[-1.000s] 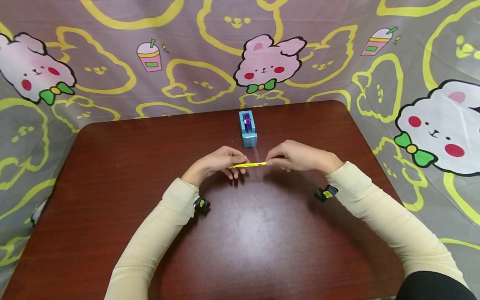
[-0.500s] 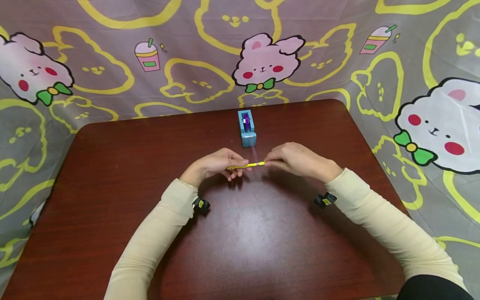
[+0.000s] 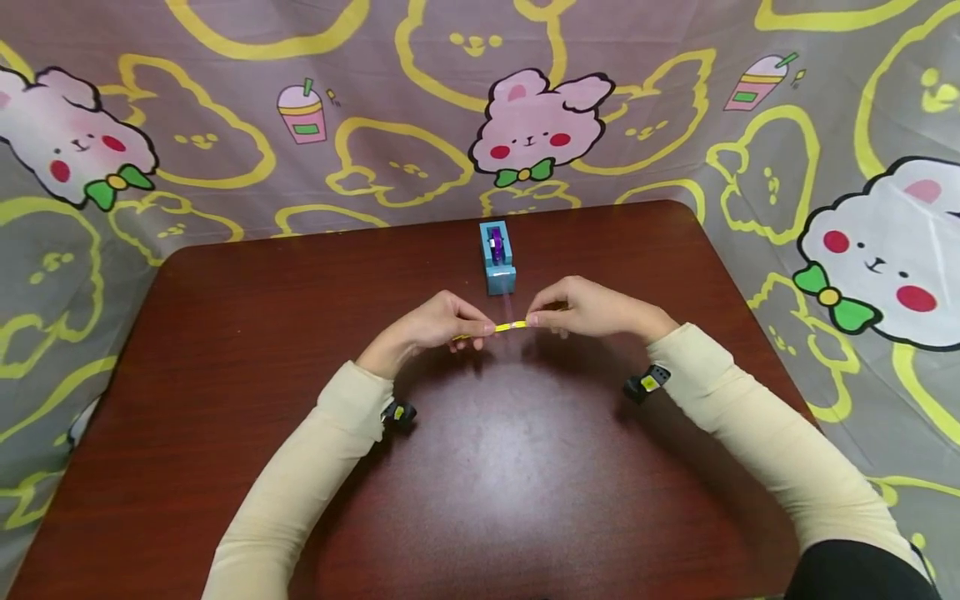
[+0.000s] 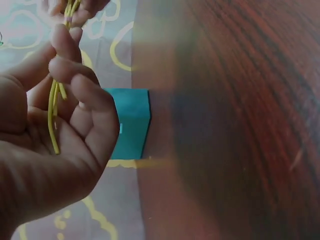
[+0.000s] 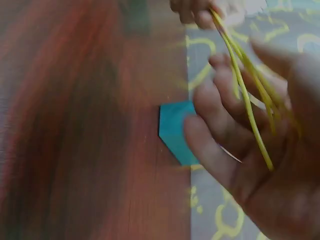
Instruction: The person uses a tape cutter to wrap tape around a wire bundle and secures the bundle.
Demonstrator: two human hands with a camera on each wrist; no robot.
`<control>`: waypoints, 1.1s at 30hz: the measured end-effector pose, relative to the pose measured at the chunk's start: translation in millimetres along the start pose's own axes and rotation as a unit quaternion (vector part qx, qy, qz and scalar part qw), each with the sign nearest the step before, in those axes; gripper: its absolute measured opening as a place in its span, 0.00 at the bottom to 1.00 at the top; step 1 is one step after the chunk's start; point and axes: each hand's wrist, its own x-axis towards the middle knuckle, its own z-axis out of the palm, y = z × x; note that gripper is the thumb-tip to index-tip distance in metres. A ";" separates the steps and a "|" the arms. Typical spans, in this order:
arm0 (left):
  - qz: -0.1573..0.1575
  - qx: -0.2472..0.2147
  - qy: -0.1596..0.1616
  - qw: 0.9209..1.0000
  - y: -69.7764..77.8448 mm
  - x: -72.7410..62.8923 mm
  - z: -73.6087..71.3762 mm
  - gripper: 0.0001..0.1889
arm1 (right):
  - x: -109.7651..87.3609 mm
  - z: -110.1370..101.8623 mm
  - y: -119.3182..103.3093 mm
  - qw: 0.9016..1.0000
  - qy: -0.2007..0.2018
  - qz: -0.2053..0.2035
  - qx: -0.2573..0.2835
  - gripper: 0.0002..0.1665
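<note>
A thin bundle of yellow wires (image 3: 512, 326) is held roughly level between both hands, above the table. My left hand (image 3: 442, 321) pinches its left part with thumb and fingers; loose yellow wire ends (image 4: 51, 115) hang across the palm in the left wrist view. At the bundle's right part, my right hand (image 3: 585, 306) holds it by thumb and fingertips, and several splayed wire ends (image 5: 252, 117) spread over that palm. A clear tape strip (image 3: 507, 305) runs from the blue tape dispenser (image 3: 500, 281) to the bundle's middle, where a small band shows around the wires.
The dispenser, with a purple tape roll (image 3: 496, 242) in it, stands on the dark brown table (image 3: 337, 283) just beyond the hands. A patterned cloth (image 3: 420, 50) hangs behind the table and along its sides. Each wrist carries a small black camera (image 3: 400, 412).
The left fingers now cover more of the bundle, so less of it shows between the hands. The right fingers have shifted their hold slightly. The dispenser stays in place.
</note>
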 end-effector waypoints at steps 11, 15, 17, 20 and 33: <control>0.092 0.131 0.086 0.983 6.1 -13.7 9.1 0.08 | 35.2 -0.4 44.6 0.937 -0.163 0.110 0.289 0.40; 0.158 0.210 0.121 0.957 5.0 -16.0 13.0 0.08 | 39.8 8.1 61.2 0.895 -0.214 0.131 0.369 0.45; 0.184 0.250 0.138 0.940 4.1 -17.6 13.7 0.08 | 39.1 11.7 66.8 0.876 -0.233 0.135 0.400 0.45; 0.219 0.292 0.156 0.918 2.2 -18.3 14.4 0.08 | 35.9 15.0 71.4 0.859 -0.242 0.112 0.438 0.40; 0.283 0.372 0.189 0.864 -2.6 -17.0 18.3 0.07 | 34.3 21.6 75.5 0.823 -0.245 0.001 0.513 0.24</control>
